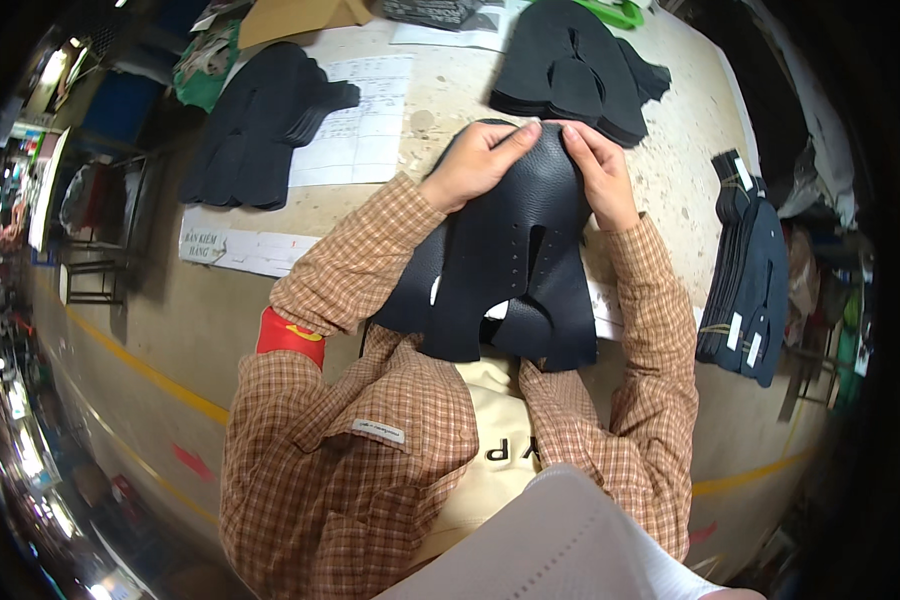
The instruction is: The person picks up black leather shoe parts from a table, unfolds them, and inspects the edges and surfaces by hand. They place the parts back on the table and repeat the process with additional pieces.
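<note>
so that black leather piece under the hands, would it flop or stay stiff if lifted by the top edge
Probably floppy: the black leather piece is a thin flat cutout with slits, and its lower flaps already hang past the table edge. Likely light, being a single sheet. Its pebbled grain should give grip, so it seems unlikely to slip from the left hand or right hand pressing its top.

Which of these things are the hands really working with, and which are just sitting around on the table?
In use:
- black leather piece, held at its top edge
- left hand and right hand, both pinching that edge

Lying about:
- stack of black pieces, far left
- stack of black pieces, behind the hands
- dark tagged pieces, right
- paper sheets
</note>
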